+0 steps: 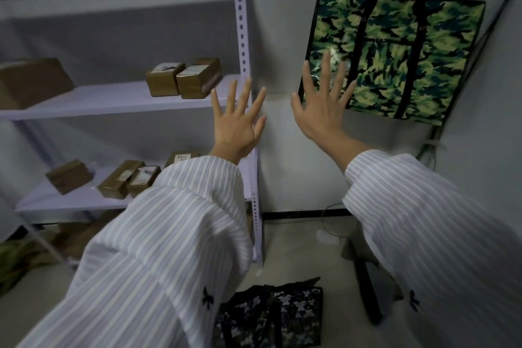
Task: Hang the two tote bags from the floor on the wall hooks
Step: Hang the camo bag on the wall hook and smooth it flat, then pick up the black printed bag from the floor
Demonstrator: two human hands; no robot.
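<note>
Head view: 1 green camouflage tote bag (395,56) hangs flat on the wall at 1 o'clock by its black straps; the hook is out of frame. Both hands are spread and empty, the left hand (238,121) in front of the shelf post (243,37), the right hand (322,110) over the bag's lower left corner, probably because the bag is let go. The dark camouflage tote bag (271,316) lies crumpled on the floor (299,248) at 6 o'clock, not yet hung.
</note>
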